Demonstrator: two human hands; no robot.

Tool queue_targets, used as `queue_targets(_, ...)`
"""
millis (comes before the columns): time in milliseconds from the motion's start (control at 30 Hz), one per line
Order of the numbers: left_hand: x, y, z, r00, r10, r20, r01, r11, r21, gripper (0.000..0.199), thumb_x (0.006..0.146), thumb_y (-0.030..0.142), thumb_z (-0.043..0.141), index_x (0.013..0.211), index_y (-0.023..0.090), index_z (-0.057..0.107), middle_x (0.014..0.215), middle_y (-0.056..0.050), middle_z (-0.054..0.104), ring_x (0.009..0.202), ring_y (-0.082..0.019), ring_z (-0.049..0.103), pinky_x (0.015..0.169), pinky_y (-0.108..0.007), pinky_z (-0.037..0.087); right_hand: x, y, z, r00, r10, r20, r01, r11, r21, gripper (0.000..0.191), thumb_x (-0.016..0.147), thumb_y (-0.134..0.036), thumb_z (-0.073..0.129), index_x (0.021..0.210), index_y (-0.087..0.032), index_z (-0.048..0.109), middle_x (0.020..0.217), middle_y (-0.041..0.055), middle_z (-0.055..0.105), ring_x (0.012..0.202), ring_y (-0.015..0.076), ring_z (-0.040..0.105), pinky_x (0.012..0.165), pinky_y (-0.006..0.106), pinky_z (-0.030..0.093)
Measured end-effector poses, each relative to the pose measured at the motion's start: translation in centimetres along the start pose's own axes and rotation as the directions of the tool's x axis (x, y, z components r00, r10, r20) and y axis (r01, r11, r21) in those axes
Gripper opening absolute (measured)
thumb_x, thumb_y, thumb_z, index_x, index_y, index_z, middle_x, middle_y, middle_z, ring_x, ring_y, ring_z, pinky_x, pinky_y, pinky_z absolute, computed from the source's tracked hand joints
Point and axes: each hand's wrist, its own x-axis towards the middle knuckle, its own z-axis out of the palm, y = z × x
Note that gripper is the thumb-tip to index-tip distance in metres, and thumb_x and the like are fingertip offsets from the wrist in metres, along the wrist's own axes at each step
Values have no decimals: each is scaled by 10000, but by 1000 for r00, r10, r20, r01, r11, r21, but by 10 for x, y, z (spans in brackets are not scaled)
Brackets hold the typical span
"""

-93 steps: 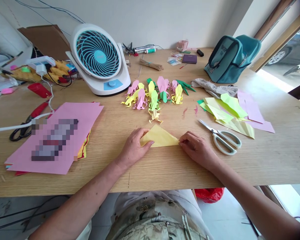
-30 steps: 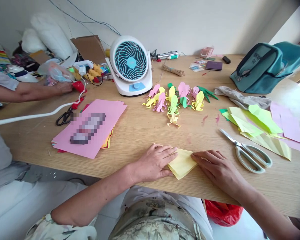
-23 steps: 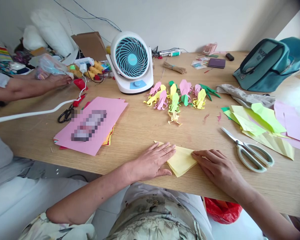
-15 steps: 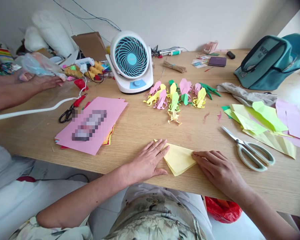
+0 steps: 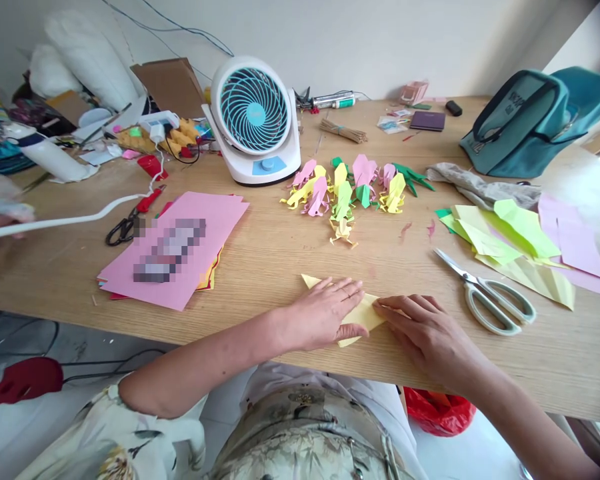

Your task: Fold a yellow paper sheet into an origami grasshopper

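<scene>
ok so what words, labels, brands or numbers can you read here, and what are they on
No text reads for certain.
Teal fabric bag with a dark border: dark lettering, too blurred to read.
White plastic fan with turquoise grille: faint mark on the hub, too small.
Dark, flat object on the pink paper sheets: pixelated, illegible.
Folded pale yellow paper: no lettering visible.

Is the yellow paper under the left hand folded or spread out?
Folded: the yellow paper shows a narrow pointed corner beyond the left hand and a separate flap on its near side.
</scene>
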Motion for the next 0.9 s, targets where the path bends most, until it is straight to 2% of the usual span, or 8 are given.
queue_targets(67, -1, 0, 10, 1000, -4, 13, 5, 1000, -31, 797, 954, 640, 375, 1532, 97, 289, 1633, -141, 205, 1523, -281, 165, 1226, -456, 191, 3, -5, -3, 999, 40, -8, -40, 999, 23, 312, 995, -188, 436, 1230, -186, 641, 1197, 121, 666, 1015, 247, 624, 884, 435, 479)
queue_targets(133, -3, 1, 20, 1000, -23, 0, 23, 999, -33, 852, 937, 660, 398, 1549, 91, 231, 1639, -156, 165, 1530, -300, 121, 1226, -507, 160, 11, -15, -3, 989, 129, -74, -127, 991, 34, 306, 1005, -235, 435, 1214, -161, 647, 1159, 131, 679, 995, 255, 638, 869, 443, 503)
queue_targets(233, -6, 4, 31, 998, -50, -43, 49, 999, -18, 797, 967, 606, 392, 1567, 127, 177, 1640, -159, 161, 1531, -316, 105, 1208, -592, 129, 34, -38, 7, 936, 287, -203, -260, 954, 150, 437, 1015, -301, 417, 1367, -64, 523, 1355, 203, 583, 1208, 268, 583, 995, 427, 498)
queue_targets(333, -6, 6, 37, 994, -37, -99, 39, 999, 14, 614, 1027, 396, 329, 1580, 200, 149, 1652, -122, 140, 1536, -278, 93, 1214, -587, 120, 55, -60, 26, 930, 342, -131, -313, 928, 203, 585, 1022, -359, 373, 1478, 8, 367, 1529, 244, 400, 1444, 287, 364, 1147, 452, 384)
queue_targets(433, -6, 6, 42, 995, -34, -96, 40, 997, 60, 633, 1002, 300, 357, 1585, 195, 134, 1655, -125, 125, 1536, -282, 88, 1229, -563, 84, 63, -72, 43, 921, 387, -52, -375, 914, 158, 621, 1017, -387, 363, 1491, 15, 356, 1591, 251, 260, 1495, 321, 239, 1197, 503, 289)
queue_targets(600, -5, 7, 45, 991, -107, -80, 113, 991, 72, 654, 982, 305, 372, 1580, 147, 159, 1651, -124, 141, 1531, -287, 116, 1235, -530, 125, 56, -70, 49, 909, 417, -2, -416, 906, 82, 697, 1014, -465, 354, 1532, -5, 281, 1608, 244, 166, 1502, 311, 212, 1201, 488, 281)
queue_targets(733, -7, 11, 46, 975, -157, -155, 168, 984, 62, 649, 982, 316, 342, 1571, 96, 183, 1643, -125, 176, 1529, -277, 137, 1237, -496, 159, 45, -65, 46, 920, 391, -12, -390, 921, 12, 722, 1018, -493, 333, 1551, -16, 230, 1610, 235, 178, 1514, 279, 174, 1215, 456, 251)
queue_targets(900, -12, 10, 48, 943, -231, -241, 254, 965, 68, 608, 983, 304, 335, 1538, 63, 274, 1631, -152, 207, 1518, -278, 187, 1226, -468, 216, 26, -58, 46, 912, 410, -35, -411, 907, -90, 684, 1023, -497, 317, 1526, -33, 309, 1611, 218, 195, 1509, 272, 206, 1210, 454, 243)
